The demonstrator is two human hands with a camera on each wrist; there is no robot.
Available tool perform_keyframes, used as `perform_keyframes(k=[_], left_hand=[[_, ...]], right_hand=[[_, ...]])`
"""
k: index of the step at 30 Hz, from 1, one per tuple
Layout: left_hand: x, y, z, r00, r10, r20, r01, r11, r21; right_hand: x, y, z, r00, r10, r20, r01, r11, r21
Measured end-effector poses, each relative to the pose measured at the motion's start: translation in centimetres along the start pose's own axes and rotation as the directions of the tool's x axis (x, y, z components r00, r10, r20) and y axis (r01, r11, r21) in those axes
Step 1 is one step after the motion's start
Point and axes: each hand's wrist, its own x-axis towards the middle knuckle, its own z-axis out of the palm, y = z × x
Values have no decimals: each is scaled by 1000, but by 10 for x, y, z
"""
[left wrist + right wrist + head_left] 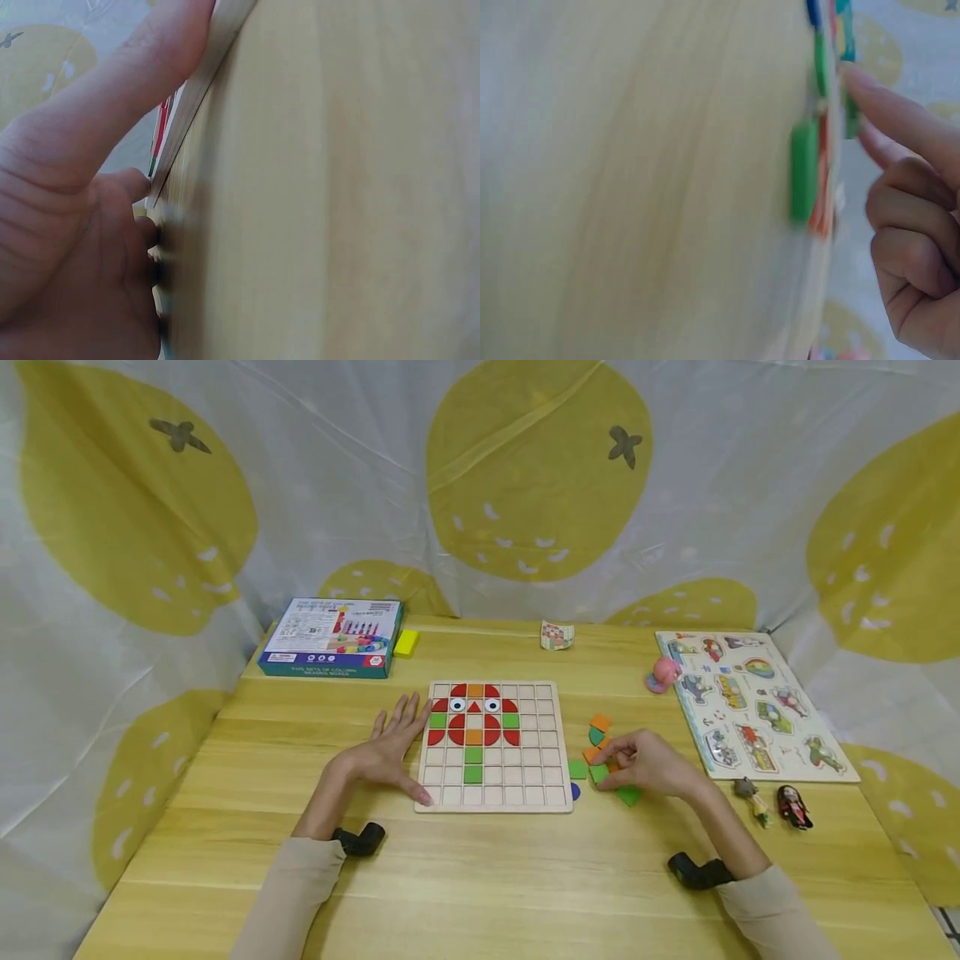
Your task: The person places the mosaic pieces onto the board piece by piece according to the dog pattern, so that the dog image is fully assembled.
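A wooden grid board (536, 758) lies on the table, with red, green, orange and white pieces forming a figure in its left and middle cells. At its left edge my left hand (387, 755) rests with fingers spread, thumb at the near corner. In the left wrist view the thumb (112, 90) lies against the board's side. To the right of the board, my right hand (651, 765) pinches a green square tile (598, 773) between thumb and finger; the right wrist view shows this tile (852, 118) held above the tabletop. The other fingers are curled in.
Loose tiles lie around the right hand: an orange square (600, 722), a green square (577, 769) and a blue piece (575, 792). A picture puzzle board (720, 714), a pink toy (663, 674) and two small figures are farther right. A box (330, 639) stands at back left.
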Motion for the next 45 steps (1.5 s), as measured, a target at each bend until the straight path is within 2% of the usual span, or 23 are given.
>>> perform_keyframes(k=[2, 4, 10, 13, 16, 21, 27, 34, 38, 40, 42, 45], left_hand=[[-1, 0, -1, 1000, -3, -4, 2, 1000, -6], [-2, 0, -2, 1000, -4, -5, 4, 1000, -2], [-1, -1, 0, 1000, 7, -6, -7, 1000, 3], [-1, 0, 1, 1000, 11, -9, -11, 1000, 2], [0, 0, 1, 1000, 12, -13, -12, 1000, 2], [1, 0, 0, 1000, 8, -14, -8, 1000, 2], [0, 1, -1, 1000, 3, -7, -3, 1000, -11], [-1, 0, -1, 1000, 9, -12, -9, 1000, -20], [-1, -2, -1, 1000, 13, -16, -14, 1000, -19], [-1, -2, -1, 1000, 12, -15, -12, 1000, -19], [-1, -1, -1, 1000, 9, -13, -10, 1000, -16], [-1, 1, 0, 1000, 1, -6, -1, 1000, -9]], right_hand=[[5, -14, 9, 1000, -9, -23, 10, 999, 32], [13, -33, 25, 1000, 3, -26, -2, 998, 63], [39, -92, 92, 1000, -15, -8, 15, 999, 28], [48, -108, 114, 999, -49, -24, 48, 999, -9], [52, -114, 123, 997, -51, -51, 49, 998, -48], [54, -113, 120, 998, -32, -59, 29, 998, -61], [53, -108, 111, 997, -66, 37, 67, 998, -13], [61, -107, 114, 995, -91, 45, 91, 996, 12], [65, -105, 112, 988, -112, 105, 104, 992, 75], [66, -103, 105, 984, -126, 129, 113, 988, 105], [65, -98, 92, 986, -130, 109, 118, 988, 103], [59, -83, 61, 997, -76, -7, 76, 995, 67]])
